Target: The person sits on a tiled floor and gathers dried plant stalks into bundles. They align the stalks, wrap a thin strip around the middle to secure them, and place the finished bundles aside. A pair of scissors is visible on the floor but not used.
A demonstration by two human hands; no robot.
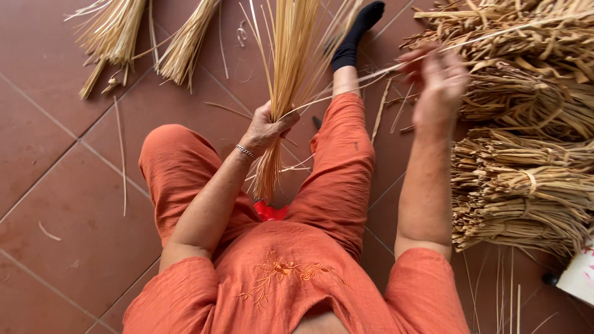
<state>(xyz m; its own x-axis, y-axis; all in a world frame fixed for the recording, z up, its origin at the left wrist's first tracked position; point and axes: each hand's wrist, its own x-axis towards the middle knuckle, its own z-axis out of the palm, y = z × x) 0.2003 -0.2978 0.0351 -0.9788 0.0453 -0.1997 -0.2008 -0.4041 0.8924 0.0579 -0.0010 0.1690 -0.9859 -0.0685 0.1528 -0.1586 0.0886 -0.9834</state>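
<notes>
The left hand (265, 128) is closed around an upright bundle of pale yellow dried straw stalks (291, 68) between the knees; at two o'clock the blurred right hand (436, 80) pinches one thin pale strand (359, 83)

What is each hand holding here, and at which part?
The left hand grips a bundle of straw stalks near its lower end. The right hand pinches a single thin strand leading to the bundle.

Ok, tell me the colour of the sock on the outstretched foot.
Black. The sock shows in the head view, at the top, beyond the orange trouser leg.
</notes>
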